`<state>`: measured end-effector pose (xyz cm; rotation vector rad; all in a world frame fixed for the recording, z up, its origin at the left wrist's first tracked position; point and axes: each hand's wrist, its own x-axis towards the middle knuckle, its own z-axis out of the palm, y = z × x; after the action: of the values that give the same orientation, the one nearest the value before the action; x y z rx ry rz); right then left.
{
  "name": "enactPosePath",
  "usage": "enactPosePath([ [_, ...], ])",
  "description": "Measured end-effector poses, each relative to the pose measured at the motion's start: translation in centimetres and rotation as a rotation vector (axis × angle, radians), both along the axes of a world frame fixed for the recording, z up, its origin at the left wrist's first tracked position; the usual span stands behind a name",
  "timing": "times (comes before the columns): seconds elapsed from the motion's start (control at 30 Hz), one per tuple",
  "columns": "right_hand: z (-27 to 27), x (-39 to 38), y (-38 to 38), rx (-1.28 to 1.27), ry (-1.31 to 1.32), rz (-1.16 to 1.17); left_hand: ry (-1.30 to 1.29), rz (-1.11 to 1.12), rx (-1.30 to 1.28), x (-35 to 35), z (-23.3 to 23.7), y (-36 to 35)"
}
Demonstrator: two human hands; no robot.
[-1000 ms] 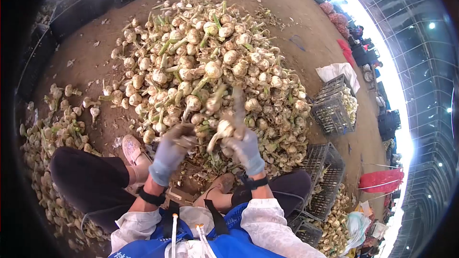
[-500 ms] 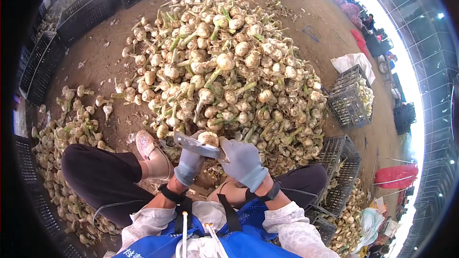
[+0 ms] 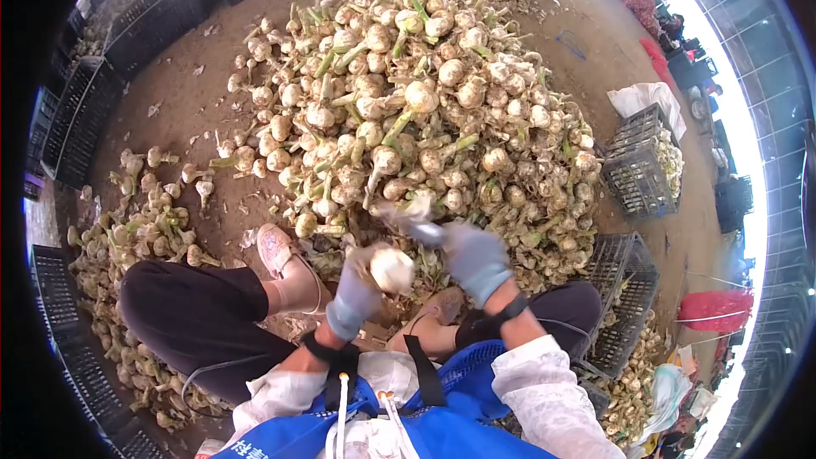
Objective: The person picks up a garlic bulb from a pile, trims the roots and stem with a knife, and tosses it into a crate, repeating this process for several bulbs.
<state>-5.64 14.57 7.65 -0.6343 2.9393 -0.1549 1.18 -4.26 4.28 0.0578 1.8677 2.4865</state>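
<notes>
My left hand, in a grey glove, is closed around a garlic bulb, whose pale, clean face points right. My right hand, gloved too, grips a knife; its blade is smeared by motion and points left, up and away from the bulb. Just beyond both hands rises a large heap of garlic bulbs with dirty skins and cut green stems. More garlic lies in a lower pile beside my left leg.
Black plastic crates line the left side and the back. On the right stand a crate of trimmings and another crate close to my knee. A red net sack lies farther right. Several people are in the far right background.
The knife and my right hand have moved right, off the bulb. My left hand has lowered slightly, and the bulb now shows a pale face. The whole view has shifted a little.
</notes>
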Motion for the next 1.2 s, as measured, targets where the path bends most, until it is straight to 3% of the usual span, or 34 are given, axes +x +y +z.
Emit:
enactPosePath([
  [0.07, -4.8, -3.3, 6.1, 0.212, -0.284, -0.345, 0.128, 0.222, -0.067, 0.1, 2.0, 0.1],
  [0.13, -5.1, -3.0, 5.7, -0.297, -0.019, -0.343, 0.043, 0.143, -0.186, -1.4, 0.3, -1.5],
  [0.17, -2.5, -2.3, 3.0, -0.604, -0.197, -0.464, -0.086, 0.016, -0.211, -1.9, -1.8, -1.9],
  [0.2, -2.4, -1.2, 1.2, -0.816, -0.367, -0.467, 0.076, 0.062, -0.687, -2.2, -2.7, -1.4],
  [0.23, 0.7, 0.2, -1.2, -0.922, -0.522, -0.325, 0.171, 0.022, -0.924, -2.4, -2.5, -0.9],
  [0.27, 0.2, 1.5, -2.9, -0.981, -0.594, -0.296, 0.267, -0.015, -1.164, -2.6, -2.4, -0.6],
  [0.3, 0.1, 2.1, -4.4, -0.857, -0.654, -0.355, 0.275, -0.030, -1.304, -2.4, -2.2, 0.0],
  [0.33, -2.2, 2.9, -4.7, -1.025, -0.687, -0.369, 0.283, -0.026, -1.301, -2.5, -1.9, -0.2],
  [0.4, -5.1, 3.7, -4.1, -1.359, -0.723, -0.576, 0.379, 0.378, -1.151, -2.8, -0.8, -1.1],
  [0.43, -5.9, 3.7, -3.8, -1.353, -0.731, -0.571, 0.377, 0.579, -0.899, -3.2, -0.5, -1.3],
  [0.47, -6.0, 3.7, -3.9, -1.524, -0.862, -0.749, 0.368, 0.582, -0.904, -2.8, -0.6, -1.2],
  [0.5, -6.1, 3.7, -4.0, -1.692, -0.989, -0.934, 0.018, 0.320, -0.388, -2.7, -1.0, -1.1],
  [0.53, -6.2, 3.9, -4.5, -1.687, -0.998, -0.929, -0.313, 0.054, 0.135, -2.7, -1.6, -0.9],
  [0.57, -6.2, 4.0, -5.1, -1.608, -0.814, -0.683, -0.362, -0.062, 0.062, -2.0, -4.0, -0.5],
  [0.6, -6.4, 4.3, -5.5, -1.516, -0.633, -0.453, -0.018, 0.078, -0.062, -1.9, -3.7, 0.6],
  [0.63, -6.4, 4.3, -4.7, -1.346, -0.680, -0.636, -0.146, 0.068, 0.063, -1.8, -3.7, 0.4],
  [0.67, -4.1, 3.8, -4.6, -1.168, -0.616, -0.672, -0.269, 0.062, 0.190, -2.0, -3.6, 0.1],
  [0.7, -3.2, 3.3, -4.0, -1.053, -0.504, -0.601, -0.160, 0.136, -0.033, -2.2, -2.9, 0.1],
  [0.73, -2.7, 2.8, -3.2, -0.935, -0.393, -0.529, -0.160, 0.142, -0.030, -2.4, -3.0, -0.2],
  [0.77, -3.7, 2.5, -2.0, -0.881, -0.253, -0.341, -0.127, 0.139, -0.248, -2.4, -3.3, -0.5],
  [0.8, -2.2, 2.4, -2.3, -0.875, -0.259, -0.348, -0.096, 0.126, -0.465, -2.5, -3.1, -0.6],
  [0.83, -0.3, 2.3, -2.7, -0.696, -0.144, -0.185, 0.073, 0.208, -0.633, -2.6, -2.5, -0.3],
  [0.87, 1.7, 1.9, -3.2, -0.513, -0.030, -0.026, 0.072, 0.192, -0.627, -2.5, -2.5, -0.2],
  [0.93, 2.5, 1.3, -3.7, -0.401, -0.074, -0.022, 0.188, 0.064, -0.914, -2.3, -2.6, -0.5],
  [1.0, 1.4, 0.3, -3.8, -0.228, -0.087, -0.036, 0.129, 0.038, -0.882, -3.0, -1.8, -0.5],
  [1.03, -0.8, 0.0, -2.7, -0.383, -0.104, -0.056, 0.169, 0.086, -0.927, -3.2, -1.8, -0.6],
  [1.07, -3.0, -0.3, -0.9, -0.382, -0.114, -0.051, 0.211, 0.133, -0.970, -3.3, -1.8, -0.7],
  [1.13, -5.8, -1.7, 2.9, -0.073, -0.402, -0.030, 0.271, 0.205, -1.088, -3.9, -0.8, -1.6],
  [1.2, -5.9, -3.4, 4.1, -0.083, -0.350, -0.153, 0.140, 0.388, -0.515, -4.7, -0.8, -2.5],
])
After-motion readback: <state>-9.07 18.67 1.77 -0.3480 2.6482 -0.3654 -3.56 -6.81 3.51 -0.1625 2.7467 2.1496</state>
